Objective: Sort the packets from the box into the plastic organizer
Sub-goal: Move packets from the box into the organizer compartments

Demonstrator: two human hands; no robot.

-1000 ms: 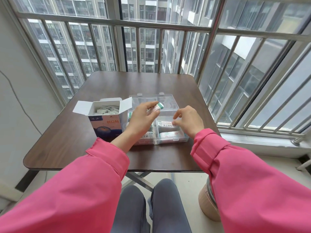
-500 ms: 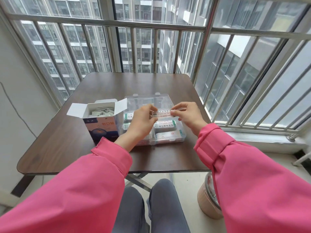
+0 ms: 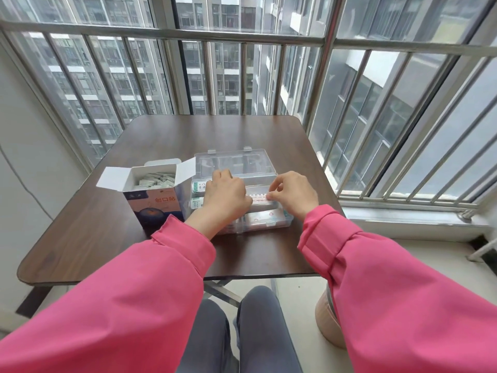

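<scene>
While the open box [image 3: 150,184] of packets [image 3: 154,179] stands on the counter [image 3: 80,232] just left of the plastic organizer [image 3: 269,224], both hands, left [image 3: 227,196] and right [image 3: 293,193], pinch one packet [image 3: 259,197] over its compartments.

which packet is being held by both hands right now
The white packet with red print, stretched over the clear plastic organizer: left hand and right hand pinch its ends. The others lie loose in compartments or the box.
</scene>
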